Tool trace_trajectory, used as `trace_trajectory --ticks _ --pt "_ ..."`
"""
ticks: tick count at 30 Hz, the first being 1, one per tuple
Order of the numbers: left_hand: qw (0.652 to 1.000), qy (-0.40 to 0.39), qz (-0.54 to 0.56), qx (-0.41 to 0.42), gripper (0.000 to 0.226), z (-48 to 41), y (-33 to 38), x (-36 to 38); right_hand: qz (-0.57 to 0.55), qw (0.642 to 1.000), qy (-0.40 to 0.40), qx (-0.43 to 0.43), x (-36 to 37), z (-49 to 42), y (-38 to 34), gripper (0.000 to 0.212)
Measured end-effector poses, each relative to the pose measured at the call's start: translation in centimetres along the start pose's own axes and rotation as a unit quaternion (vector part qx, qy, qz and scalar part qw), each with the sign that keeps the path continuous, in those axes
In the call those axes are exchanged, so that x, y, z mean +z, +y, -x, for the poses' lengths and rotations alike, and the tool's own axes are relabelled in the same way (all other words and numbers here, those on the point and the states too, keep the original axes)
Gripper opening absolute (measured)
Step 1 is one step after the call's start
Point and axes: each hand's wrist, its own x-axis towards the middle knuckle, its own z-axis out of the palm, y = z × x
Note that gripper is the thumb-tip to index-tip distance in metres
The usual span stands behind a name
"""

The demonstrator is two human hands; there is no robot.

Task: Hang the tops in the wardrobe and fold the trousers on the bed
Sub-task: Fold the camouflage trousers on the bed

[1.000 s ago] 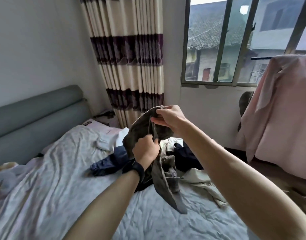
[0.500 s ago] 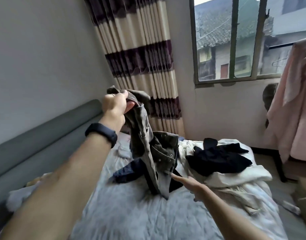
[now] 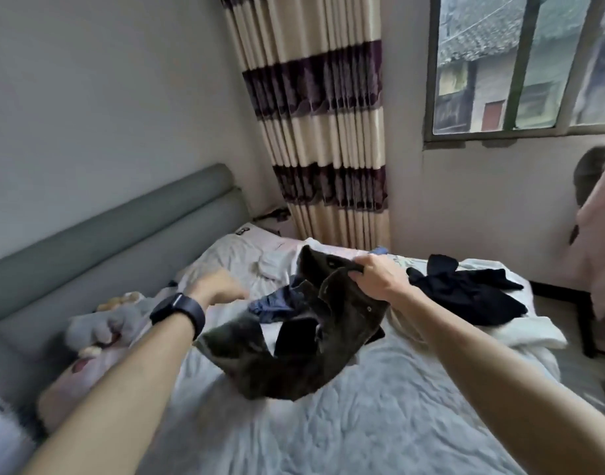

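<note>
One hand, our right hand (image 3: 374,279), grips the olive trousers (image 3: 266,371) by an edge; our left hand (image 3: 222,286) is blurred, grasp unclear. Bare bed (image 3: 362,426) spreads beneath both.

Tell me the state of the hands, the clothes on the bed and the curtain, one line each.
right hand: gripping the olive trousers.
left hand: motion-blurred, grip unclear.
olive trousers: unfolded, hanging from right hand.
black garment: crumpled on the bed.
blue garment: crumpled on bed.
curtain: gathered to one side.

Above the bed (image 3: 362,423), the right grip (image 3: 379,281) holds olive trousers (image 3: 294,365); black clothing (image 3: 465,293) lies on the bed's far side.
</note>
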Motion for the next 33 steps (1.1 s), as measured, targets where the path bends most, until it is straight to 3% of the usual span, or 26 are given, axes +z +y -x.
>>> trace_trajectory --ticks 1,4,8,10,13,14,16,18,23,26,28,30,33 --pt "1.0 0.008 0.004 0.029 0.048 -0.3 0.9 1.4 0.027 0.999 0.005 -0.016 -0.8 0.2 -0.4 0.022" --pt "0.986 0.065 0.078 0.133 0.107 -0.3 4.3 4.2 0.082 0.995 0.03 -0.055 -3.6 1.5 -1.7 0.022" --pt "0.963 0.119 0.118 0.211 0.132 0.2 8.6 6.3 0.115 0.983 0.062 -0.128 -9.7 3.2 -2.8 0.017" --pt "0.947 0.168 0.134 0.24 0.11 -0.1 10.4 6.8 0.152 0.973 0.09 -0.151 -13.2 3.9 -3.1 0.017" --pt "0.912 0.237 0.199 0.271 0.017 0.0 12.4 5.6 0.235 0.951 0.15 -0.132 -16.9 3.8 -2.9 0.019" --pt "0.914 0.239 0.184 0.271 0.007 0.2 13.2 4.6 0.262 0.943 0.175 -0.106 -18.0 3.7 -2.3 0.019" --pt "0.927 0.229 0.149 0.257 0.017 0.2 14.3 1.9 0.278 0.936 0.214 -0.043 -20.0 3.7 -0.6 0.019" --pt "0.933 0.225 0.153 0.236 0.034 0.0 15.4 -0.9 0.199 0.958 0.205 -0.02 -21.1 4.6 1.0 0.022" --pt "0.928 0.198 0.178 0.261 0.033 1.8 20.5 -3.6 0.162 0.986 0.034 -0.009 -13.9 8.9 3.0 0.095" --pt "0.926 0.208 0.17 0.264 0.032 2.4 21.3 -3.2 0.073 0.996 -0.038 0.045 -6.2 11.7 4.4 0.113" --pt "0.926 0.212 0.177 0.256 0.033 2.3 21.0 -3.2 0.013 0.999 -0.018 0.044 -2.1 13.5 4.5 0.118" --pt "0.926 0.214 0.19 0.246 0.033 2.1 20.5 -3.3 0.026 0.999 0.006 0.028 1.3 15.1 3.9 0.119" --pt "0.927 0.21 0.203 0.234 0.033 1.9 19.3 -2.3 0.104 0.99 0.091 0.032 5.7 16.3 4.0 0.091"
